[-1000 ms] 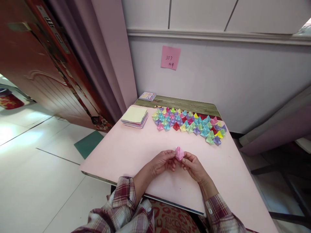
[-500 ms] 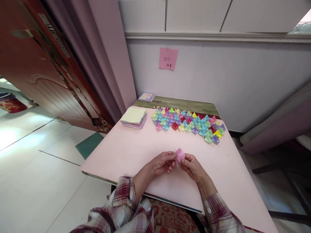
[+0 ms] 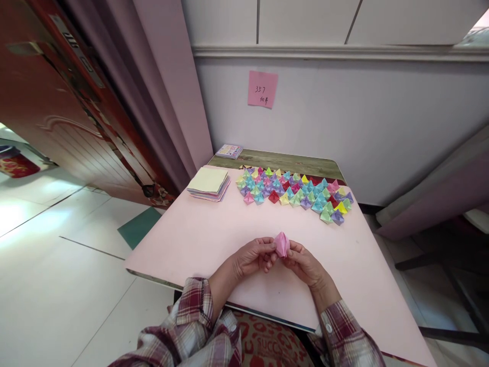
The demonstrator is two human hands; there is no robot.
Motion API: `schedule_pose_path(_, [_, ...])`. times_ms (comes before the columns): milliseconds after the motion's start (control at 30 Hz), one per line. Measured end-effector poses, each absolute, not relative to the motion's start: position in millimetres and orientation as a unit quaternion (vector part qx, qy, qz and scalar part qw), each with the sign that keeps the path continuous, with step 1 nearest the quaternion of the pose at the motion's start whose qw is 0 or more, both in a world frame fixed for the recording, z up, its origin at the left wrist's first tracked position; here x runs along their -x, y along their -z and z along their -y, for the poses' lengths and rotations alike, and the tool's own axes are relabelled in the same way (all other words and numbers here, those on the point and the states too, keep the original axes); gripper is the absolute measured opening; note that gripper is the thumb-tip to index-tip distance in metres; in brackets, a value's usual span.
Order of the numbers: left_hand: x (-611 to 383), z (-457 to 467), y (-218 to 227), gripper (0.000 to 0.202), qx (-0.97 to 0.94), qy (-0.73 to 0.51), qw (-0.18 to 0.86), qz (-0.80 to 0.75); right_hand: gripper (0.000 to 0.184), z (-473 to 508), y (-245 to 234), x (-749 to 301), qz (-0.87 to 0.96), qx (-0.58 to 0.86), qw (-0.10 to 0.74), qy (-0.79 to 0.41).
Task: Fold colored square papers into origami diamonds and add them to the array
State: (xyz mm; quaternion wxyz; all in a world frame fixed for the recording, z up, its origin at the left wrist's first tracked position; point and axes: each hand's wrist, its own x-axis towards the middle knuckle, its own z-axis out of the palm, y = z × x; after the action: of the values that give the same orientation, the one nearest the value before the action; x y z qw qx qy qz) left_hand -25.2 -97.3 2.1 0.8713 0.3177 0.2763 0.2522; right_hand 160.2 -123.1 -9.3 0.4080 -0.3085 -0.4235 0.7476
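Note:
A pink folded paper piece [image 3: 281, 244] is held up between both hands above the near part of the pink tabletop [image 3: 214, 232]. My left hand [image 3: 257, 255] pinches its left side between thumb and fingers. On its right edge my right hand [image 3: 303, 262] is closed, thumb in front and fingertips behind. The piece stands upright, with a crease or slit down its front. Beyond the hands, many small folded paper shapes [image 3: 296, 196] in several colours lie in close rows.
A stack of square paper sheets [image 3: 208, 182], pale yellow on top, lies at the table's left. Behind it is a small printed pack [image 3: 229, 151]. A pink note [image 3: 263, 89] with handwriting sticks to the wall. A green sheet [image 3: 139, 227] lies on the floor.
The pink folded paper has turned slightly and looks a little more opened, its front facing me more. Both hands keep their hold. The whole view has shifted slightly.

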Motion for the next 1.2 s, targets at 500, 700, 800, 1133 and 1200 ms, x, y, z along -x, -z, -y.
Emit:
schedule_pose_path(500, [29,90,-3,0.041,-0.451,-0.345,0.719,-0.4,0.037,119,20,-150,0.466,0.393,0.484,-0.627])
schedule_pose_path(700, [25,91,2,0.057,-0.493,-0.376,0.656,-0.43,0.054,119,21,-150,0.437,0.41,0.491,-0.632])
schedule_pose_path(800, [24,92,-2,0.051,-0.536,-0.37,0.634,-0.417,0.047,119,20,-149,0.43,0.416,0.489,-0.635])
schedule_pose_path(1133, [14,101,-1,0.047,-0.487,-0.314,0.686,-0.44,0.03,119,24,-146,0.388,0.438,0.549,-0.597])
schedule_pose_path(1200, [15,102,1,0.045,-0.484,-0.301,0.697,-0.436,0.029,119,24,-147,0.394,0.44,0.551,-0.589])
